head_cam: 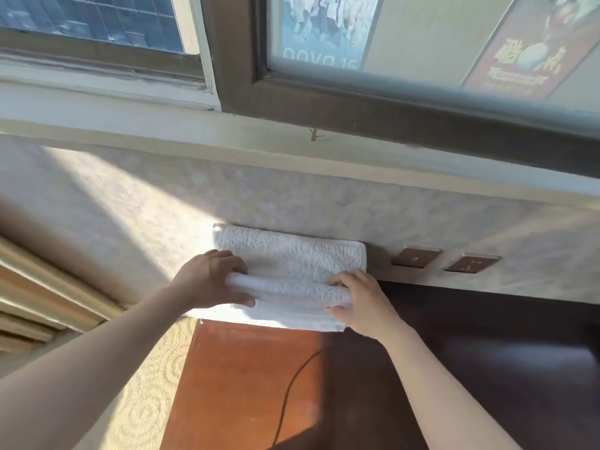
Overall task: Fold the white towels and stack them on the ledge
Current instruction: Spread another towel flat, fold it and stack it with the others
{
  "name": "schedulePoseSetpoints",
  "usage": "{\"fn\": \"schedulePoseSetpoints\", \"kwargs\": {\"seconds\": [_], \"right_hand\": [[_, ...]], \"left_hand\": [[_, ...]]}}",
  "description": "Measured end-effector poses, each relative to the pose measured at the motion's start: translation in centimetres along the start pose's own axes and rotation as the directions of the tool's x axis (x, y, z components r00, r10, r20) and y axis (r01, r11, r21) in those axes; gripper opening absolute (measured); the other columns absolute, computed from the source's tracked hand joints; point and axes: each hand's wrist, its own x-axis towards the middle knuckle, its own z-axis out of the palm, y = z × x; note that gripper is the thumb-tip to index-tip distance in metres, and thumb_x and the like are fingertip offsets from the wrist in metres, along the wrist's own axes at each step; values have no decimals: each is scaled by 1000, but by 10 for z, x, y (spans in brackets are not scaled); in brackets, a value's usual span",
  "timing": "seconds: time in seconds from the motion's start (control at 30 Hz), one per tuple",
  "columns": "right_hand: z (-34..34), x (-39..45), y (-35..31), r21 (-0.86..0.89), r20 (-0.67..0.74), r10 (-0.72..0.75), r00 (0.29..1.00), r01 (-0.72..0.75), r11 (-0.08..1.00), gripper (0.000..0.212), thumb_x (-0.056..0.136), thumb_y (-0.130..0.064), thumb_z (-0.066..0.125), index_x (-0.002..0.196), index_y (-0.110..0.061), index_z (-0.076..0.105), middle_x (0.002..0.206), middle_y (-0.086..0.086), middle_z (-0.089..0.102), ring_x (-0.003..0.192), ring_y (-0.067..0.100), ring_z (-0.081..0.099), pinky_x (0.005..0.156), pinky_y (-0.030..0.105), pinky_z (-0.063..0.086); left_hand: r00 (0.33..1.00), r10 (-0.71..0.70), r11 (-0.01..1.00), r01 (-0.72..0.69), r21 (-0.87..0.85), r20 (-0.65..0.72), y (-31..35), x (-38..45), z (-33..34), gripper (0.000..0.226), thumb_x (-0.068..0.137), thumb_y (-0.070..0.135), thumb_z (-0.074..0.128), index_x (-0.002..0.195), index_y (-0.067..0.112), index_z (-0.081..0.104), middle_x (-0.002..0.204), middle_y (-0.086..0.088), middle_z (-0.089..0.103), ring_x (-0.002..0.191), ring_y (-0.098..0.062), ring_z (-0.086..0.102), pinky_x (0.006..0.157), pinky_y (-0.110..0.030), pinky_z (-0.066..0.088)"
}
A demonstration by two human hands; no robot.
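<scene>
Left hand (212,280): fingers curled round left end of the folded white towel (292,274).
Right hand (360,302): grips right end likewise.
Towel location: held over the wooden desk (246,384), against the wall.
Count: towels, one; wall sockets (444,260), two.

A furnished room, likely a hotel room or bedroom: textured wallpaper (130,203) under a window (97,24) facing a glass building, two brown wall sockets (444,259) on the right, a polished wooden counter (233,384) near, patterned carpet (146,401) left.
</scene>
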Motion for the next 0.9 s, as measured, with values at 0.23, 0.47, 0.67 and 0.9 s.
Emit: {"fn": "schedulePoseSetpoints", "kwargs": {"seconds": [0.23, 0.47, 0.67, 0.9], "right_hand": [[-12, 24, 7, 477, -160, 391, 906, -275, 834, 46, 83, -58, 71, 109, -23, 58, 118, -2, 51, 103, 12, 57, 77, 24, 43], [-1, 32, 11, 538, 66, 661, 747, -585, 607, 72, 90, -63, 58, 133, -7, 44, 109, 5, 55, 80, 17, 52, 64, 34, 39], [-1, 40, 8, 632, 121, 620, 775, -542, 554, 79, 91, -63, 60, 141, -5, 40, 125, 9, 55, 97, 20, 55, 73, 34, 41], [-5, 41, 2, 526, -233, 469, 852, -295, 798, 35, 102, -48, 49, 93, -15, 42, 80, 4, 51, 63, 16, 46, 54, 35, 36]], "left_hand": [[772, -618, 726, 487, -486, -150, -7, -9, 9, 59, 78, 65, 73, 116, 20, 66, 119, -5, 63, 102, -20, 59, 83, -36, 47], [599, -797, 446, 674, -589, 82, -5, -4, 13, 74, 72, 77, 70, 108, 14, 54, 100, 4, 57, 86, -16, 56, 69, -31, 42], [675, -733, 531, 643, -552, 81, 1, 8, 8, 59, 68, 77, 67, 83, 19, 66, 73, -4, 71, 65, -24, 69, 55, -38, 57], [713, -674, 684, 501, -531, -195, 1, 4, 0, 48, 79, 77, 52, 82, 30, 61, 75, 8, 67, 67, -12, 65, 51, -29, 46]]}}
